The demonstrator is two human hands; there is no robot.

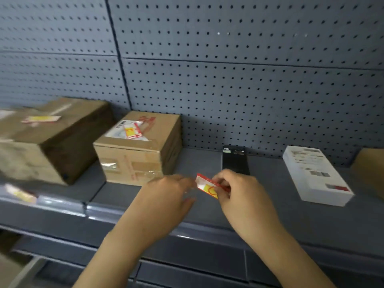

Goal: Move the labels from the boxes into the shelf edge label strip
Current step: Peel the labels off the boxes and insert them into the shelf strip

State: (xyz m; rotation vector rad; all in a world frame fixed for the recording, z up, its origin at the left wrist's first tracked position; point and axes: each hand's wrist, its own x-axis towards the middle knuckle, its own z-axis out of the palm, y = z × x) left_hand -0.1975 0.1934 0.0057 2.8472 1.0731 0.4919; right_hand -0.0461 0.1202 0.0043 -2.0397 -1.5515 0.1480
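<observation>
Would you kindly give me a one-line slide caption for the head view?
Right hand holds a red-and-yellow label over the shelf edge strip, left hand beside it.

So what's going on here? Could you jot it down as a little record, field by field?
setting: grey shelf with pegboard back
right hand: pinches a red and yellow label
left hand: fingertips at the label's other end
labels still on boxes: big brown box, small brown box
label strip: one label in it, far left
also on shelf: black box, white box
</observation>
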